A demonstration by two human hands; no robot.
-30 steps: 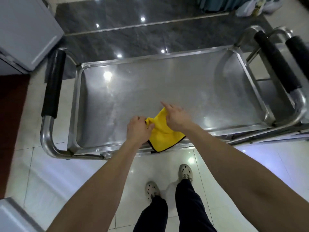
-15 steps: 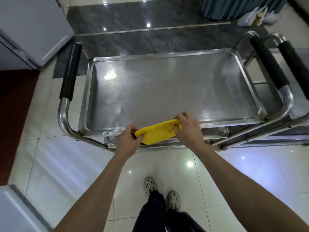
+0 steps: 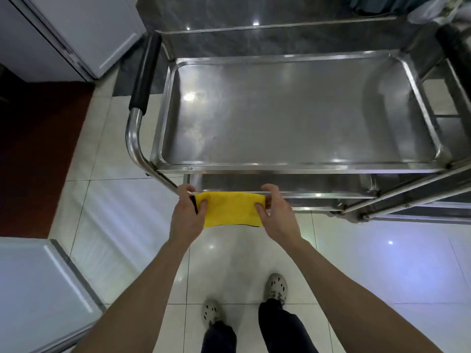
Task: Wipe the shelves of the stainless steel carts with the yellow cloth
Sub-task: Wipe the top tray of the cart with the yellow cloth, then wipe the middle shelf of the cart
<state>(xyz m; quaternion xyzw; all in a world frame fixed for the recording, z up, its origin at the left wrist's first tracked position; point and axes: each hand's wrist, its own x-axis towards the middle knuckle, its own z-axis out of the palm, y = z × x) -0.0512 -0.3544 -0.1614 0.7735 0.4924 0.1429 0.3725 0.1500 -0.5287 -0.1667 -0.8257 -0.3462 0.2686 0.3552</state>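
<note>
A yellow cloth [image 3: 230, 210] with a black hem is stretched flat between my two hands, in the air just in front of the cart's near edge. My left hand [image 3: 187, 212] pinches its left end and my right hand [image 3: 276, 212] pinches its right end. The stainless steel cart [image 3: 293, 166] stands ahead, its top shelf a shallow bare tray. A lower shelf [image 3: 280, 184] shows under the near rim, right behind the cloth.
The cart's black-gripped handle [image 3: 145, 75] curves down at its left end. A second cart [image 3: 453, 44] butts against the right side. Grey cabinets stand at far left [image 3: 76, 34] and near left [image 3: 38, 289]. My feet [image 3: 244, 301] are on the white tiled floor.
Both hands lifted the cloth off the top shelf, pulled it back over the near rim and stretched it out flat. The view has shifted so the cart sits farther right.
</note>
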